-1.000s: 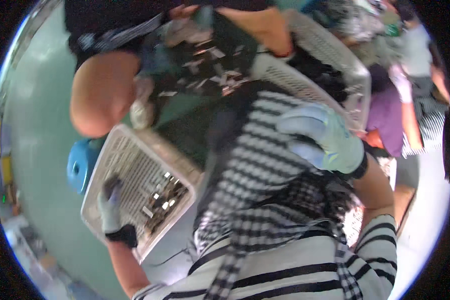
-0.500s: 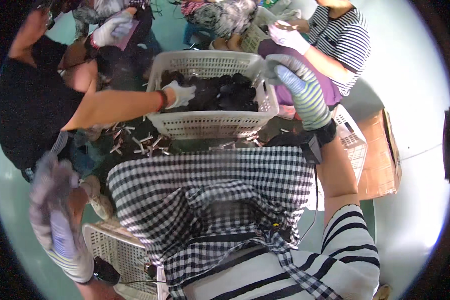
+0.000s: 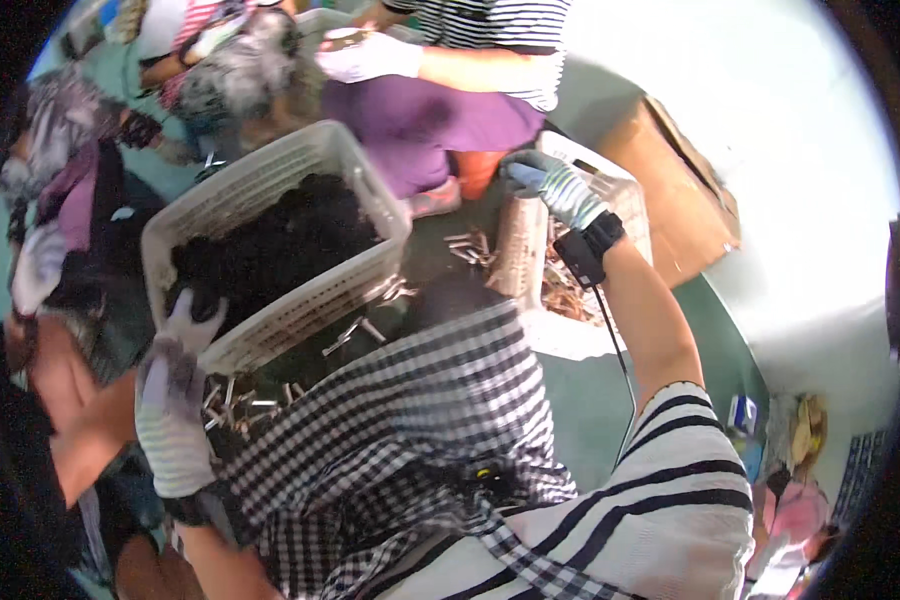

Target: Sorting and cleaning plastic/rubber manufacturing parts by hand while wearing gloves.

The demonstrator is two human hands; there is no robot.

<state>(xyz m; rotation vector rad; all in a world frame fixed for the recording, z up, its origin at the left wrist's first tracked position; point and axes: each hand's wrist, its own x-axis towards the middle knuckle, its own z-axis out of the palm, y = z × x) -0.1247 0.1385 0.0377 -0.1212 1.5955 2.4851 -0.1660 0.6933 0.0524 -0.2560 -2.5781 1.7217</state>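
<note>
My right hand, in a striped glove with grey fingers, is above the far end of a white basket holding brownish and pale bits. Its fingers are bent and pressed together; anything between them is too small to make out. At the near left corner of a larger white basket is my left hand, also gloved, its fingers blurred. Dark, soft-looking pieces fill that basket. A white-gloved hand, apparently a co-worker's, reaches in just beyond my left hand and partly overlaps it.
Short pale sticks lie scattered on the floor around the large basket. Cardboard stands beyond the right basket. A co-worker in purple trousers sits opposite, and a co-worker's bare arm crosses from the left. A checkered apron covers my lap.
The view has swung to the right, bringing more of the right basket into sight. My right hand has come down over that basket, and my left hand has moved to the large basket's corner.
</note>
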